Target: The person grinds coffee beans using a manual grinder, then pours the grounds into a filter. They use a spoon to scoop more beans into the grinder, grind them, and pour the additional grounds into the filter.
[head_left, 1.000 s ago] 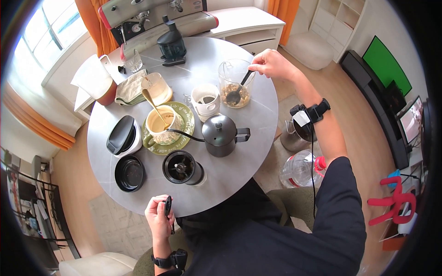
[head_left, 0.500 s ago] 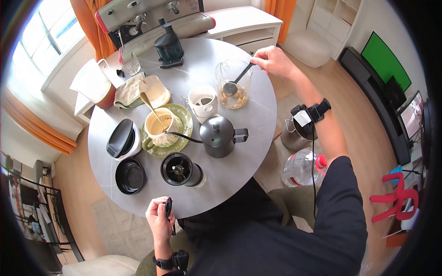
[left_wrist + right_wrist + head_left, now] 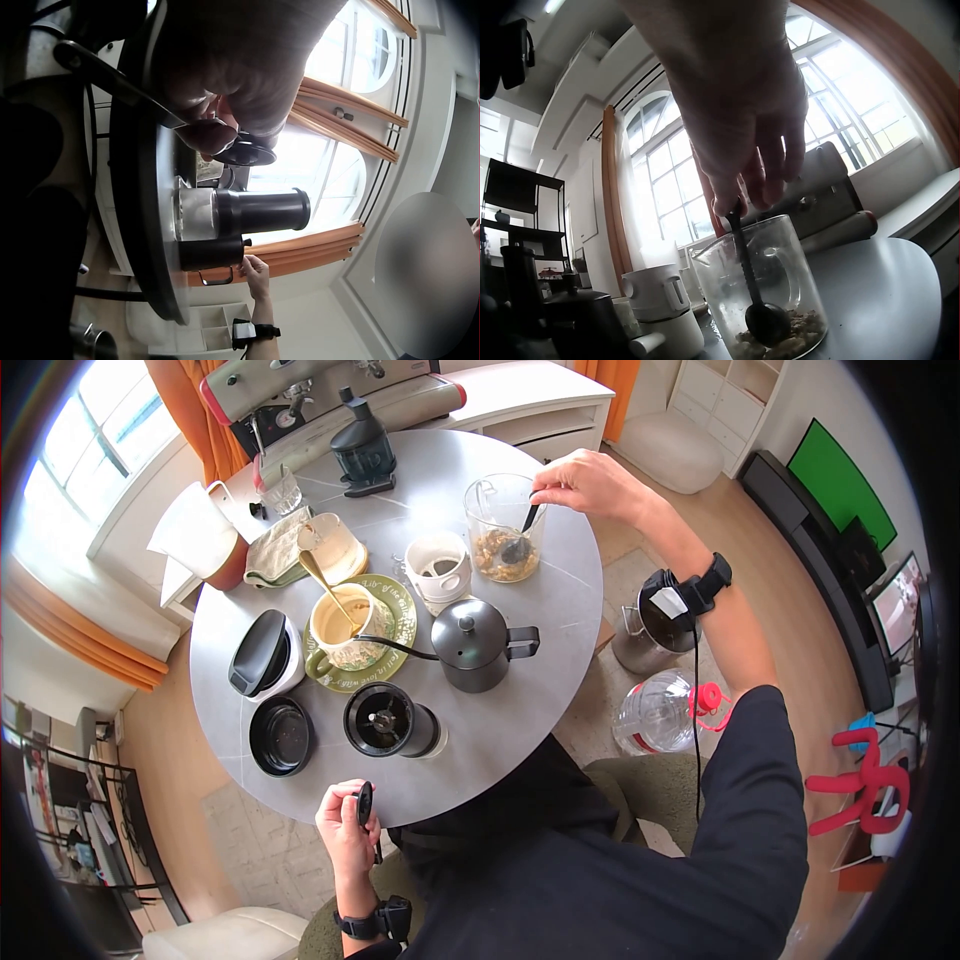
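My right hand (image 3: 590,485) pinches the handle of a black spoon (image 3: 769,322) over the rim of a glass pitcher (image 3: 480,510). Inside the pitcher, the spoon's bowl rests among brown, lumpy bits (image 3: 806,330). Low at the table's near edge, my left hand (image 3: 345,830) holds a black crank handle with a round, lid-like end (image 3: 247,153). Nearest to that hand stands an uncovered black grinder (image 3: 385,718) on a glass base, blades or a shaft showing inside. Beside it sits a shallow black cup (image 3: 282,736).
A black gooseneck kettle (image 3: 475,650) stands mid-table, its spout reaching over a green saucer (image 3: 402,610) with a mug (image 3: 345,645) and gold spoon. A white cup (image 3: 437,565) is left of the pitcher. A white container with black lid (image 3: 258,650) stands left.
The spoon rose from the bits, then came down among them again, now standing steeper. My right hand shifted slightly left. The left hand keeps its hold on the crank handle.
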